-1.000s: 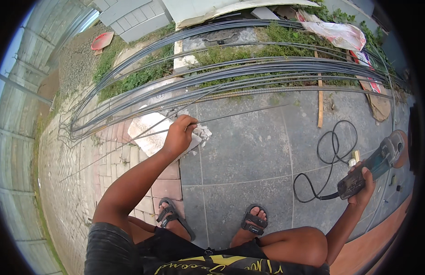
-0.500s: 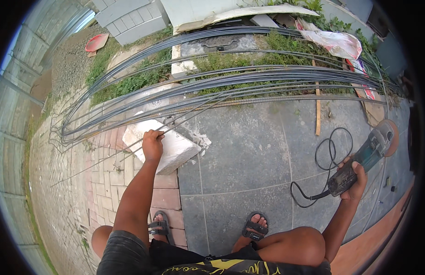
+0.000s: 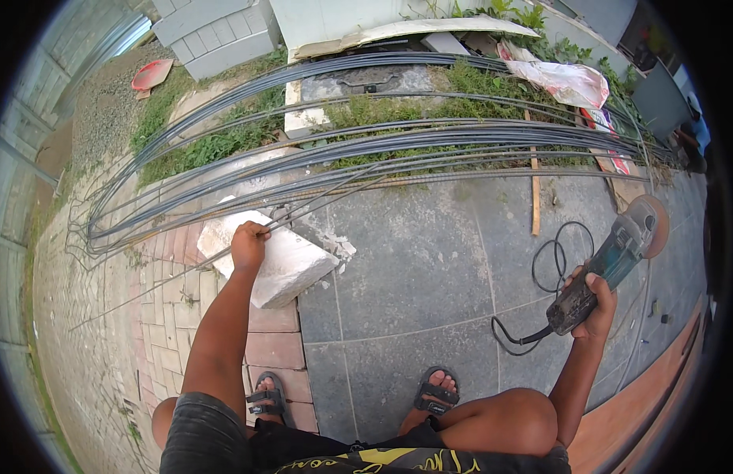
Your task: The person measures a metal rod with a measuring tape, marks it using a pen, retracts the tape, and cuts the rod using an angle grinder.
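My left hand is closed around a thin steel rod. The rod slants from the brick paving at left up toward the long bundle of bars, passing over a chipped white block. Off to the right, my right hand grips the dark body of an angle grinder, raised above the grey tiles. Its round disc and guard point up and away from me, and its black cord trails from the rear end. Whether the disc is spinning cannot be told.
Long bent steel bars lie across the ground ahead, over weeds. A wooden strip, a torn white sack and a red pan lie around them. Grey blocks are stacked behind. Another person shows at the far right edge.
The whole view has shifted slightly, with the ground and bars now a little further left. Both hands keep their grips on the rod and the grinder.
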